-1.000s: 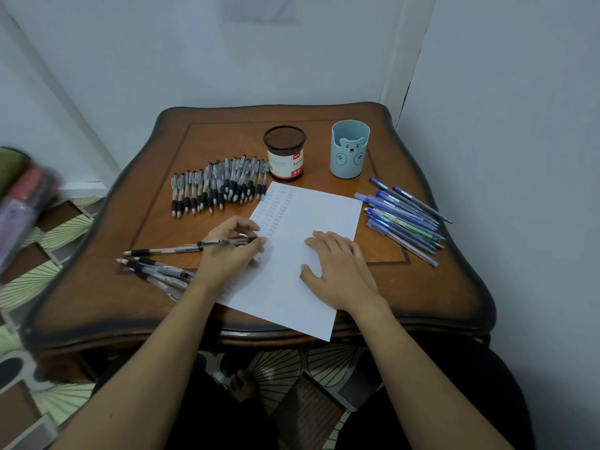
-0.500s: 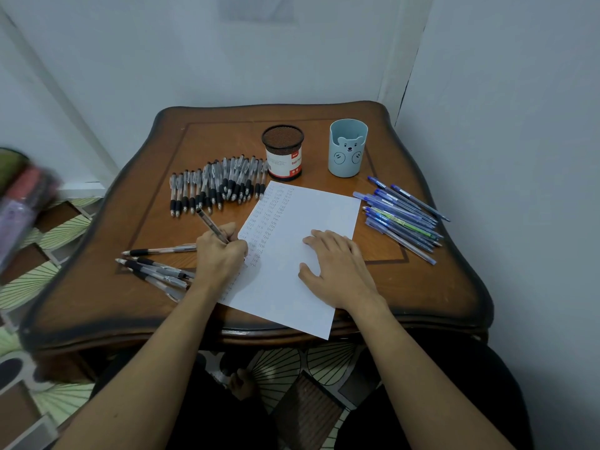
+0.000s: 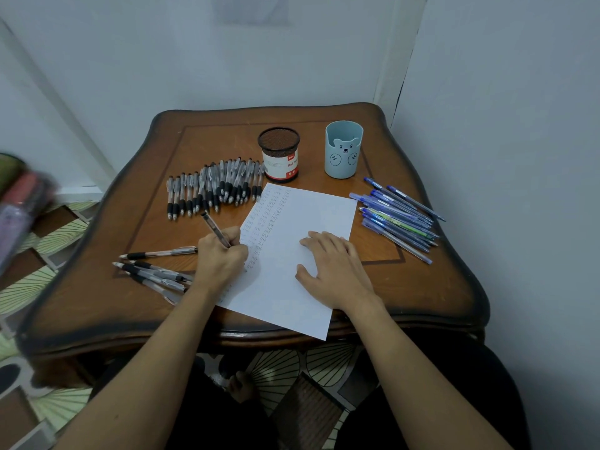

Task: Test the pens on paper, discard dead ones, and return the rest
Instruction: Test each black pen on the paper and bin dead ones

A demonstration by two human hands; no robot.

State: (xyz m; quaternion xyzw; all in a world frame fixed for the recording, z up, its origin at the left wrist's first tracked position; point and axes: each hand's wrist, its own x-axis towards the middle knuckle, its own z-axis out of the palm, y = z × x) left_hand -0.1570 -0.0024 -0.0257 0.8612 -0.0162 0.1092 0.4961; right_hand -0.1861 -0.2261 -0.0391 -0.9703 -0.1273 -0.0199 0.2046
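Observation:
My left hand [image 3: 220, 259] grips a black pen [image 3: 215, 229] in a writing hold, its tip on the left part of the white paper [image 3: 302, 222]. Rows of small marks cover the sheet's upper left. My right hand [image 3: 334, 271] lies flat on the paper with fingers spread. A row of black pens [image 3: 211, 190] lies behind the sheet on the left. A few black pens [image 3: 156, 274] lie at the near left. Blue pens [image 3: 399, 216] are piled to the right. A black mesh cup [image 3: 279, 154] and a light blue bear cup [image 3: 343, 149] stand at the back.
All of this sits on a small brown wooden table [image 3: 422, 287] pushed into a corner of pale walls. The paper's near corner overhangs the front edge. Patterned floor tiles [image 3: 39, 287] show on the left, with a blurred object [image 3: 19, 206] at the left border.
My left hand turned the pen from lying sideways to an upright writing hold and brought its tip down onto the paper. My right hand stayed flat on the sheet.

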